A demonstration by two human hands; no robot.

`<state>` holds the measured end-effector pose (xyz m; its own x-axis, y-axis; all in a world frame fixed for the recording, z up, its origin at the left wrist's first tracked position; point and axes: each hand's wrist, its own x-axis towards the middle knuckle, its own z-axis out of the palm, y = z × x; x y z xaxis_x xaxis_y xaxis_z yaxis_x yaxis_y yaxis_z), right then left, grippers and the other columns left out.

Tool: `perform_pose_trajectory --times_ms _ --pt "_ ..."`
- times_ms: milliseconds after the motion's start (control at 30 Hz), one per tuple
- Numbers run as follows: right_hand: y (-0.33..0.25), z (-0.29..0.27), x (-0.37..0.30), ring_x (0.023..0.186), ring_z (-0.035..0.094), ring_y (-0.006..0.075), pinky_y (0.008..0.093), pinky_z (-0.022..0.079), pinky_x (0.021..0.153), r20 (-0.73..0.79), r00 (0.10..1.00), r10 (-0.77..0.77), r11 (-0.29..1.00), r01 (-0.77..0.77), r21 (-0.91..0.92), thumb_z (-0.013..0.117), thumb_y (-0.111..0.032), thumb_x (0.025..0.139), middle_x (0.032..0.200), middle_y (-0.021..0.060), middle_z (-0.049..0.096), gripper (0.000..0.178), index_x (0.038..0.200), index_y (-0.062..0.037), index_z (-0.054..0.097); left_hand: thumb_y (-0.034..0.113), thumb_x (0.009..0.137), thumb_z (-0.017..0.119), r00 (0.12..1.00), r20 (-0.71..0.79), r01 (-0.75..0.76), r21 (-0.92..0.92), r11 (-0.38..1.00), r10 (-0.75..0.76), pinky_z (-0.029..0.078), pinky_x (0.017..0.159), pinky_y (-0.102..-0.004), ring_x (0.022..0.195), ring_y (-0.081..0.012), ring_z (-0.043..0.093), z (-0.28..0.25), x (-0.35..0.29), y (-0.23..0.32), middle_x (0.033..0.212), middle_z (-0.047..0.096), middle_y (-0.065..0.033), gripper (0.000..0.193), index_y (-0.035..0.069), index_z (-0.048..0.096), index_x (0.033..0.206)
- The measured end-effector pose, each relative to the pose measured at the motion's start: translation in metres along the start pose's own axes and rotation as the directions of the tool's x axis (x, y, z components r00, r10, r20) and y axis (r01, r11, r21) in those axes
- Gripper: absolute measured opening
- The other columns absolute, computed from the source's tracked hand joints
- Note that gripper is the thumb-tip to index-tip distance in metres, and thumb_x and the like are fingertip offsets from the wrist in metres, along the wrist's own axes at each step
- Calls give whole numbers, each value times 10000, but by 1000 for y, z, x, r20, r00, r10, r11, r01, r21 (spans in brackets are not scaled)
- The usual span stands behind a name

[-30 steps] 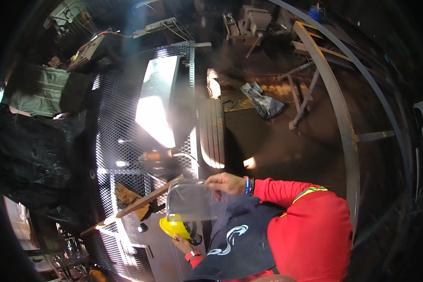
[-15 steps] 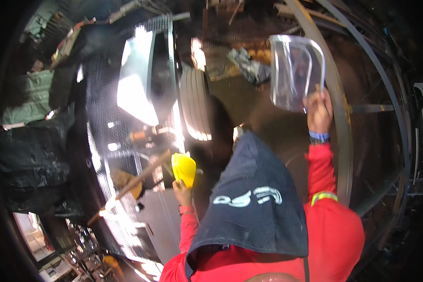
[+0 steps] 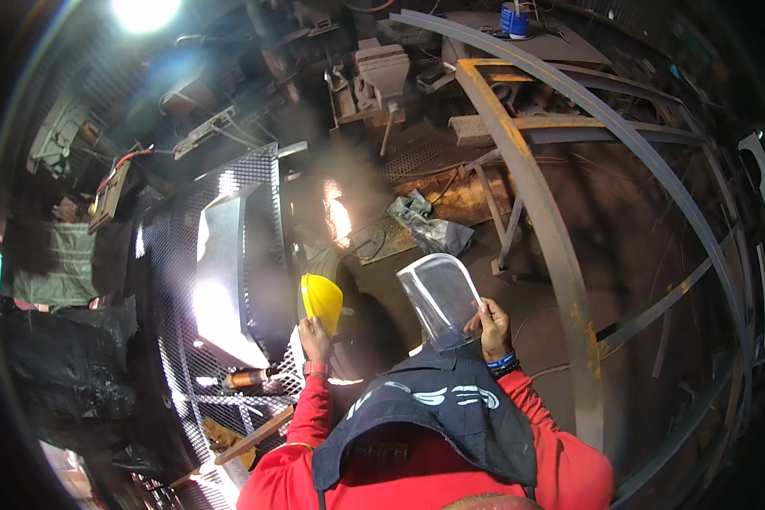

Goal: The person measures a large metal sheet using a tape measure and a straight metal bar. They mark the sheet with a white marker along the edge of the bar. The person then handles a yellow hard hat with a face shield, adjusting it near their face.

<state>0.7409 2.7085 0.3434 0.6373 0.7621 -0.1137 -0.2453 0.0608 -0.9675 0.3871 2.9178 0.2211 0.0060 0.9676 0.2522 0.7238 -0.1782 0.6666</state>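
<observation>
My left hand [image 3: 315,342] grips a yellow curved plastic shell [image 3: 322,297] by its lower edge. It looks like the crown guard of a face shield. A clear face-shield visor [image 3: 438,293] with a pale rim is pinched at its right edge by my right hand [image 3: 491,330]. The visor tilts in front of my chest, apart from the yellow shell. Below both hands hangs a dark blue cloth [image 3: 450,387] with white lettering, over my red sleeves. Behind the yellow shell, part of a tyre [image 3: 323,262] shows, mostly in shadow.
At left stands a metal mesh table [image 3: 174,280] bearing a bent sheet-metal piece [image 3: 217,280]. Rusty steel frame bars [image 3: 540,195] curve along the right. A crumpled grey cloth [image 3: 429,225] lies ahead on the floor. Farther back are a bench vise [image 3: 382,72] and a blue can [image 3: 515,20].
The visor has come down and inward to the left with my right hand, closer to the yellow shell. The view has shifted, showing more of the workshop ahead. Both hands keep their hold.
</observation>
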Motion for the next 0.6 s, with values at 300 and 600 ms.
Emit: perform_pose_trajectory --times_ms 300,600 --pt "-108 -20 137 599 575 162 308 486 638 158 955 -253 967 247 54 457 -274 1030 650 51 548 317 1106 11 573 298 995 485 989 98 124 -169 978 -108 479 635 -367 686 -247 616 95 205 119 810 659 -172 347 -14 636 1008" --pt "-85 22 219 606 566 113 250 430 572 -167 978 -127 983 101 -154 458 -343 1022 699 58 618 370 1080 4 576 306 949 533 953 215 290 -854 431 -215 527 602 -343 693 -232 648 239 484 135 782 655 -83 308 8 611 970"
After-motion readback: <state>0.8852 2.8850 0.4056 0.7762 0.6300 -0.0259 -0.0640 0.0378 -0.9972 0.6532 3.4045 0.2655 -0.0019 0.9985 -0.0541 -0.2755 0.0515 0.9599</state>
